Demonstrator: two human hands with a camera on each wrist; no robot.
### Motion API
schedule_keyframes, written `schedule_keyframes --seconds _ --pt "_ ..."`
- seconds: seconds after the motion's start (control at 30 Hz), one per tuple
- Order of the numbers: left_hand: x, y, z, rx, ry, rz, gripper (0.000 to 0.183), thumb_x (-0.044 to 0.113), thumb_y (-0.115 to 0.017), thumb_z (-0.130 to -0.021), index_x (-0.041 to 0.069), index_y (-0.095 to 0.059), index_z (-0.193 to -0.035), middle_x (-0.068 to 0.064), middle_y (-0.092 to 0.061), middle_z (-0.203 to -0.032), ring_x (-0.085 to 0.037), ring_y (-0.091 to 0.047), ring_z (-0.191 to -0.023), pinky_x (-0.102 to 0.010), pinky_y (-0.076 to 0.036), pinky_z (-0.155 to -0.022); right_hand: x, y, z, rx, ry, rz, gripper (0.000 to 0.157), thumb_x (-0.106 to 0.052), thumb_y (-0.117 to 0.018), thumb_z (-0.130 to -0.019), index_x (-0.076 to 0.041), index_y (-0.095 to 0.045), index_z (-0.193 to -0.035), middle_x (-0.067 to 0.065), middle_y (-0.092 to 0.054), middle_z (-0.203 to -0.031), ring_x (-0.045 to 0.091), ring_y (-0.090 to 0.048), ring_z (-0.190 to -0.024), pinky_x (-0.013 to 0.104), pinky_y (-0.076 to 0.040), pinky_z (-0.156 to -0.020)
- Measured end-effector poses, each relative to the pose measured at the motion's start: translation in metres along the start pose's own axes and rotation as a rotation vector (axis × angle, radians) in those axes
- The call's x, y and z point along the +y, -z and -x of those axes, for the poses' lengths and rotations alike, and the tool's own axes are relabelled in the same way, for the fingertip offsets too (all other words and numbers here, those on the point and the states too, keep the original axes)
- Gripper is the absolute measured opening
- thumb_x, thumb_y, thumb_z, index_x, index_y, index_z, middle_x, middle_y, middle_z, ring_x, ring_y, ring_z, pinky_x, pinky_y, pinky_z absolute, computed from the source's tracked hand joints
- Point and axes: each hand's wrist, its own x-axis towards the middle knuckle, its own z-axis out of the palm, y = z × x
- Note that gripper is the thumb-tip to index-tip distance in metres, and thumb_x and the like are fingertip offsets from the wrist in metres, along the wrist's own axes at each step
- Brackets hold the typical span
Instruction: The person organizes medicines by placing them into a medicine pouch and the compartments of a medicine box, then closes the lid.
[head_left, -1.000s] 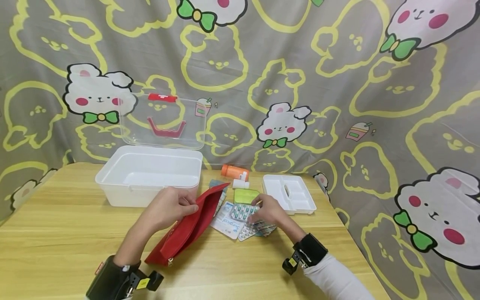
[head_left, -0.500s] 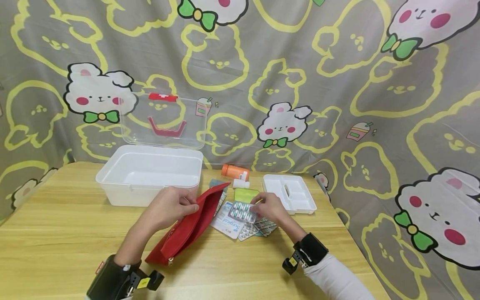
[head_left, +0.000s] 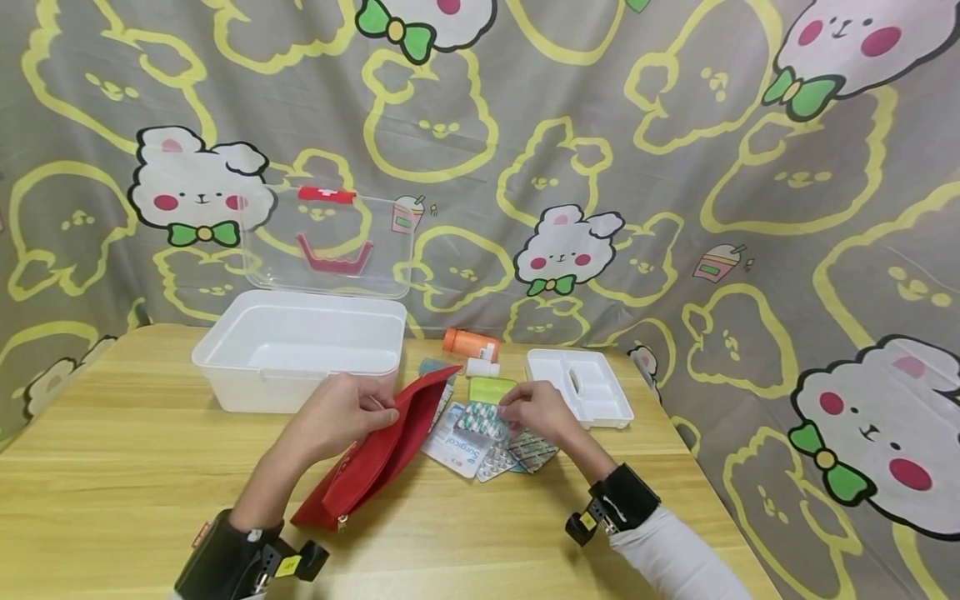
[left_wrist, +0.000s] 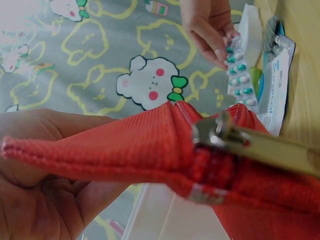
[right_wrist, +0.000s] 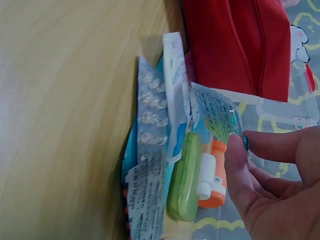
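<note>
In the head view my left hand [head_left: 341, 417] pinches the upper edge of a red zip pouch [head_left: 375, 454], whose mouth gapes toward the right. My right hand [head_left: 543, 408] pinches the edge of a blister pack of green-and-white capsules [head_left: 482, 421], tilted above the pile. In the right wrist view the printed foil back of that capsule blister pack [right_wrist: 217, 112] shows between thumb and forefinger. Beneath lie a white "Surgical" packet [head_left: 453, 442], a clear-bubbled blister pack [head_left: 495, 461] and a foil-backed blister pack [head_left: 534, 450].
Behind the pile are a green case [head_left: 491, 389], a small white bottle [head_left: 482, 367] and an orange bottle [head_left: 471, 344]. A white bin [head_left: 225, 367] with its clear lid [head_left: 390, 242] raised stands back left. A white divided tray [head_left: 618, 410] lies right.
My right hand has lifted the capsule blister pack slightly and tilted it, uncovering more of the foil-backed pack below. The left hand and pouch stay put.
</note>
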Motion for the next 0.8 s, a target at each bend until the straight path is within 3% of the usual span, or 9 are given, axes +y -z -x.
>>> schedule_keyframes --seconds 0.4,0.8 --pt "0.000 0.000 0.000 0.013 -0.023 -0.014 0.005 0.012 -0.077 -0.088 0.010 -0.080 -0.092 -0.001 -0.075 -0.083 -0.013 -0.069 -0.077 -0.029 -0.058 -0.069 -0.025 0.001 0.003 -0.076 0.061 -0.055 0.017 -0.011 -0.070 -0.091 0.000 -0.074 -0.104 0.012 -0.074 -0.088 0.021 -0.071 -0.070 0.049 -0.061 -0.077" --pt "-0.001 -0.001 0.000 0.004 -0.025 0.001 0.007 0.013 -0.078 -0.088 0.010 -0.080 -0.094 -0.001 -0.076 -0.085 -0.012 -0.069 -0.078 -0.031 -0.060 -0.070 -0.054 0.001 0.012 -0.102 0.118 -0.058 0.015 -0.011 -0.071 -0.091 -0.001 -0.074 -0.102 0.010 -0.076 -0.085 0.022 -0.071 -0.067 0.039 -0.062 -0.071"
